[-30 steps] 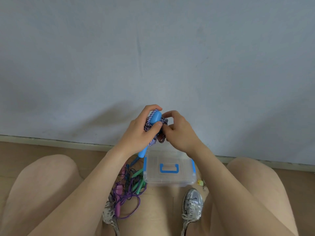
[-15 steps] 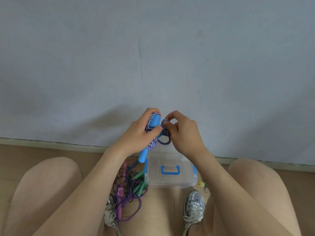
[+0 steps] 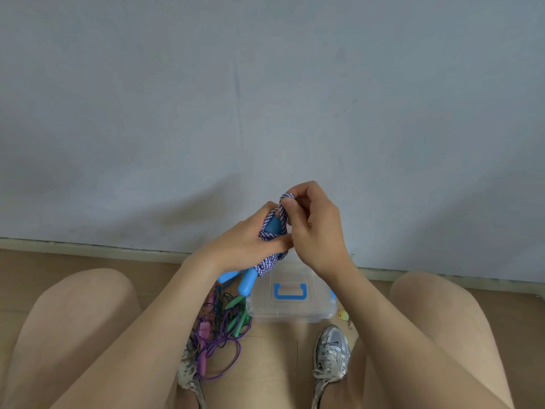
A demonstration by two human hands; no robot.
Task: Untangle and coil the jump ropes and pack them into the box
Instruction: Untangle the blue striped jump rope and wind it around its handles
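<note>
A blue-handled jump rope [image 3: 269, 262] with a purple-and-white braided cord is held above the box, its cord wound around the two handles. My left hand [image 3: 246, 242] grips the bundle of handles and cord. My right hand [image 3: 317, 228] pinches a loop of the same cord between thumb and forefinger, lifted above the handle tops. Below stands the clear plastic box [image 3: 292, 309], lid closed, blue carry handle on top. Left of it on the floor lies a tangle of ropes [image 3: 219, 329] with purple cord, pink handles and green handles.
I sit on the wooden floor facing a grey-blue wall with a pale skirting board [image 3: 88, 247]. My knees flank the work area and my two silver trainers [image 3: 331, 354] rest in front of the box. A small yellow tag [image 3: 342, 314] lies by the box's right corner.
My right hand has drawn a loop of cord upward, above the handle tops. The bundle in my left hand has tilted slightly, and both hands sit a little higher.
</note>
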